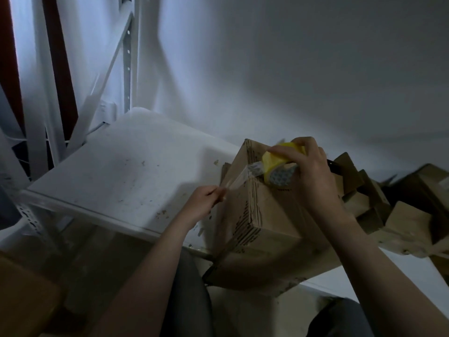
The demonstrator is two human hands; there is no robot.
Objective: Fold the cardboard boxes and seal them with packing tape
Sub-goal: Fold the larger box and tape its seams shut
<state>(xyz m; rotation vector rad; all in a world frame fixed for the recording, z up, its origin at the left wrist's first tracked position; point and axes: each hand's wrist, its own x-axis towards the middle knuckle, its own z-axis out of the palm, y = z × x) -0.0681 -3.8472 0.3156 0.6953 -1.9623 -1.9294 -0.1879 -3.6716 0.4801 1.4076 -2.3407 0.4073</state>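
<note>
- Fingers of right hand curled round yellow tape roll, on top of box.
- Left hand pinches tape strip end, stretched from roll.
- Box at front edge of white table; more boxes just right.

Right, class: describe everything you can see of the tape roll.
The tape roll is yellow-rimmed, with a patterned pale core. It sits tilted on top of the box, gripped from above by the right hand. A clear strip runs from it leftward to the left hand, which pinches its end.
</note>
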